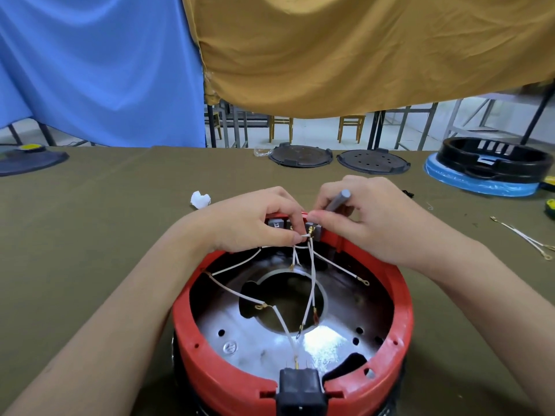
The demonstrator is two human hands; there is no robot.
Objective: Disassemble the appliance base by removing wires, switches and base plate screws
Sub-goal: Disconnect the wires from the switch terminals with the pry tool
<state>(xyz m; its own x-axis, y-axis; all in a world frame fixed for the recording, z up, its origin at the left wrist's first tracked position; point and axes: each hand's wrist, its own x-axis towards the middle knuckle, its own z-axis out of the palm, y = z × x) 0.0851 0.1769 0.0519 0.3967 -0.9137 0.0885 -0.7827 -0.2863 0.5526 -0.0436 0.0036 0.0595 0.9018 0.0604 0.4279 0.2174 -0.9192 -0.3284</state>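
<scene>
A red round appliance base (402, 298) lies upside down in front of me, its shiny metal inner plate (264, 340) showing. Several white wires (234, 291) with brass terminals cross the inside. Grey switches (275, 222) sit on the far rim. My left hand (255, 220) pinches a white wire end at a switch terminal (310, 232). My right hand (369, 217) grips a grey tool handle (339, 199) and its forefinger rests by the same terminal. A black power socket (300, 385) sits in the near rim.
Two dark round plates (300, 156) (372, 160) lie at the table's far edge. A black ring on a blue-wrapped base (486, 181) stands far right. Loose removed wires (522, 235) lie at the right. A crumpled white tissue (200, 199) lies left of my hands.
</scene>
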